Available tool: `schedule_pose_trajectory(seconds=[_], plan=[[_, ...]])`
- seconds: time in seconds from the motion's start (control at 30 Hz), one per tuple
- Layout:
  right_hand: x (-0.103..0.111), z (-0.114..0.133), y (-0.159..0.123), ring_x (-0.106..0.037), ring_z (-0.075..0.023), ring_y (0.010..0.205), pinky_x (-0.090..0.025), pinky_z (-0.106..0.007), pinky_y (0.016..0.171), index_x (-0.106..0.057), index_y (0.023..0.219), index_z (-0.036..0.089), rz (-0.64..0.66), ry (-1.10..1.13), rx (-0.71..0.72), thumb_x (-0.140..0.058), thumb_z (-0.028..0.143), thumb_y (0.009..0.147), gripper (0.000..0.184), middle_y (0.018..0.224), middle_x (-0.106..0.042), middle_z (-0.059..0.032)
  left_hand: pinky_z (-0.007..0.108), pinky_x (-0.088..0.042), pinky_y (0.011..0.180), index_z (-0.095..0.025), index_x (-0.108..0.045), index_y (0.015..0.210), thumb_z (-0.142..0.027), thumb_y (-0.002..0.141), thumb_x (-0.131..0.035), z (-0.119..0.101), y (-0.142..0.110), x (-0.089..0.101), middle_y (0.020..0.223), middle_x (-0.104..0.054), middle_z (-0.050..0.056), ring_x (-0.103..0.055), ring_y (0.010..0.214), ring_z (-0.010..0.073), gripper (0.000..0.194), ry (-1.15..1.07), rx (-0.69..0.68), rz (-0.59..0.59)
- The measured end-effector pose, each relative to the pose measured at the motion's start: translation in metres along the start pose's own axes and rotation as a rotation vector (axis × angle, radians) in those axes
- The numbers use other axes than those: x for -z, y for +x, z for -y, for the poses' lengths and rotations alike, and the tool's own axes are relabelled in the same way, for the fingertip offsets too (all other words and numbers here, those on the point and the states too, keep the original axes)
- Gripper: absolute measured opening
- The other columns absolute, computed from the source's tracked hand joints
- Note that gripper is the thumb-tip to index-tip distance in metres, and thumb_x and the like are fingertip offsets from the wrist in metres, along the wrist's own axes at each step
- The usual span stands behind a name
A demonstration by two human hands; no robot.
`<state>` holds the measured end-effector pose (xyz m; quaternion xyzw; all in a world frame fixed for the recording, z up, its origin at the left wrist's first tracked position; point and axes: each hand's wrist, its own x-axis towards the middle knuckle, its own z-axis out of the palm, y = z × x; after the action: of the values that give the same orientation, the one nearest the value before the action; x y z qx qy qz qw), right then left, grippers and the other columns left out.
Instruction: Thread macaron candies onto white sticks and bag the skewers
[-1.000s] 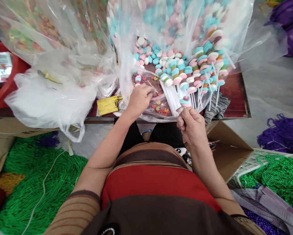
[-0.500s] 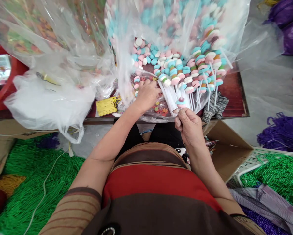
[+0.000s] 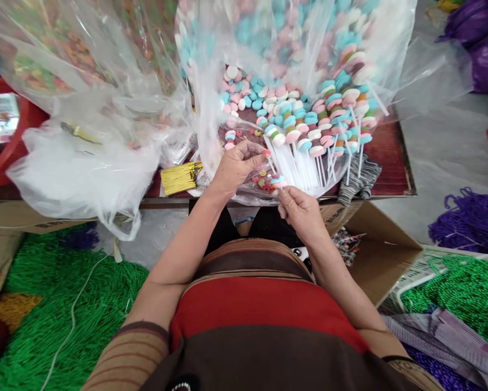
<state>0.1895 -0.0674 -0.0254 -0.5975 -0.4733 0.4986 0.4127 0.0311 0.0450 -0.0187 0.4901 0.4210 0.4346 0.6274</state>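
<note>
My right hand (image 3: 303, 212) pinches the lower end of a white stick, on which a pink and blue candy stack (image 3: 278, 181) sits just above the fingertips. Between the thumb and finger of my left hand (image 3: 238, 165) is a small red gummy ring (image 3: 266, 153), at the stick's upper tip. Whether the ring is threaded on the tip I cannot tell. Below my left hand lie loose gummy rings (image 3: 264, 182) on clear plastic. Just beyond my hands, bare white sticks (image 3: 296, 168) lie beside several finished candy skewers (image 3: 327, 122) in pink, white and blue.
A big clear bag of pastel candies (image 3: 260, 32) stands at the back. To the left are a yellow bundle of twist ties (image 3: 178, 178), a white plastic bag (image 3: 84, 168) and a red basin (image 3: 19, 146). A grey glove (image 3: 361, 176) and an open cardboard box (image 3: 382, 244) are at right.
My left hand has come up from the loose gummy rings with a red one. My right hand has moved left with the stick, so both hands now meet.
</note>
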Motion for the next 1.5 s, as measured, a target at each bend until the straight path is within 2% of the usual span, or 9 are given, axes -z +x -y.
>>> schedule_pose_trajectory(seconds=[0.23, 0.33, 0.57, 0.77, 0.93, 1.07, 1.23, 1.37, 1.5], plan=[[0.002, 0.000, -0.004, -0.037, -0.0093, 0.042, -0.026, -0.023, 0.043, -0.064, 0.079, 0.021, -0.022, -0.026, -0.023, -0.056, 0.067, 0.095, 0.049, 0.046, -0.048, 0.0066, 0.024, -0.053, 0.077, -0.021, -0.068, 0.085, -0.040, 0.078, -0.086, 0.001, -0.010, -0.010, 0.085, -0.073, -0.001, -0.065, 0.079, 0.0105, 0.027, 0.086, -0.074, -0.048], [-0.002, 0.000, -0.006, -0.037, -0.0091, 0.042, -0.026, -0.023, 0.042, -0.066, 0.084, 0.021, 0.026, -0.002, -0.015, -0.056, 0.069, 0.094, 0.050, 0.048, -0.048, 0.0069, 0.022, -0.051, 0.070, -0.021, -0.066, 0.084, -0.050, 0.081, -0.083, -0.001, -0.014, -0.016, 0.078, -0.070, -0.003, -0.061, 0.071, 0.0087, 0.034, -0.009, -0.042, -0.075], [0.000, -0.005, -0.003, -0.039, -0.0094, 0.044, -0.031, -0.024, 0.044, -0.067, 0.103, 0.021, -0.102, 0.048, 0.060, -0.061, 0.060, 0.094, 0.041, 0.060, -0.059, 0.0052, 0.024, -0.050, 0.072, -0.019, -0.065, 0.083, -0.057, 0.068, -0.089, 0.006, -0.025, -0.030, 0.079, -0.067, -0.003, -0.061, 0.073, 0.0083, 0.048, -0.189, 0.132, 0.112], [0.008, -0.011, 0.007, -0.043, -0.0129, 0.049, -0.036, -0.028, 0.046, -0.063, 0.134, 0.025, -0.141, -0.075, 0.183, -0.065, 0.045, 0.095, 0.044, 0.072, -0.068, 0.0001, 0.026, -0.049, 0.070, -0.020, -0.065, 0.086, -0.064, 0.075, -0.081, 0.011, -0.029, -0.031, 0.080, -0.068, -0.003, -0.059, 0.069, 0.0100, 0.048, -0.059, 0.091, 0.179], [0.004, -0.010, 0.008, -0.034, -0.0095, 0.042, -0.025, -0.025, 0.038, -0.062, 0.141, 0.029, -0.092, 0.196, 0.080, -0.062, 0.045, 0.095, 0.048, 0.069, -0.063, 0.0024, 0.028, -0.049, 0.080, -0.020, -0.071, 0.094, -0.054, 0.088, -0.072, -0.001, -0.025, -0.016, 0.086, -0.072, 0.001, -0.065, 0.081, 0.0143, 0.034, 0.180, -0.030, 0.179], [0.005, -0.004, 0.008, -0.031, -0.0070, 0.042, -0.021, -0.022, 0.039, -0.064, 0.139, 0.030, -0.130, 0.341, 0.029, -0.064, 0.040, 0.092, 0.048, 0.065, -0.058, 0.0055, 0.031, -0.049, 0.088, -0.022, -0.074, 0.105, -0.040, 0.093, -0.066, -0.016, 0.000, 0.004, 0.094, -0.075, 0.003, -0.068, 0.091, 0.0194, 0.023, 0.363, -0.146, 0.022], [0.003, 0.000, 0.007, -0.030, -0.0061, 0.041, -0.020, -0.021, 0.039, -0.065, 0.139, 0.027, -0.120, 0.384, -0.006, -0.064, 0.036, 0.089, 0.052, 0.061, -0.056, 0.0068, 0.037, -0.046, 0.098, -0.024, -0.077, 0.088, -0.017, 0.088, -0.061, -0.022, 0.072, 0.016, 0.098, -0.076, 0.006, -0.065, 0.104, 0.0256, 0.017, 0.858, -0.369, -0.124], [0.003, -0.002, 0.005, -0.029, -0.0063, 0.041, -0.020, -0.021, 0.039, -0.065, 0.140, 0.026, -0.109, 0.372, -0.011, -0.063, 0.038, 0.090, 0.052, 0.061, -0.055, 0.0068, 0.039, -0.046, 0.093, -0.020, -0.077, 0.080, -0.014, 0.086, -0.057, -0.017, 0.122, 0.013, 0.090, -0.073, 0.011, -0.065, 0.095, 0.0273, 0.022, 1.148, -0.331, -0.044], [0.007, -0.007, 0.004, -0.031, -0.0060, 0.042, -0.020, -0.021, 0.040, -0.065, 0.140, 0.025, -0.135, 0.388, -0.031, -0.065, 0.040, 0.089, 0.053, 0.061, -0.056, 0.0065, 0.038, -0.046, 0.092, -0.019, -0.078, 0.100, -0.014, 0.091, -0.049, -0.023, 0.141, 0.014, 0.108, -0.073, 0.012, -0.065, 0.103, 0.0279, 0.031, 1.410, -0.182, -0.073]])
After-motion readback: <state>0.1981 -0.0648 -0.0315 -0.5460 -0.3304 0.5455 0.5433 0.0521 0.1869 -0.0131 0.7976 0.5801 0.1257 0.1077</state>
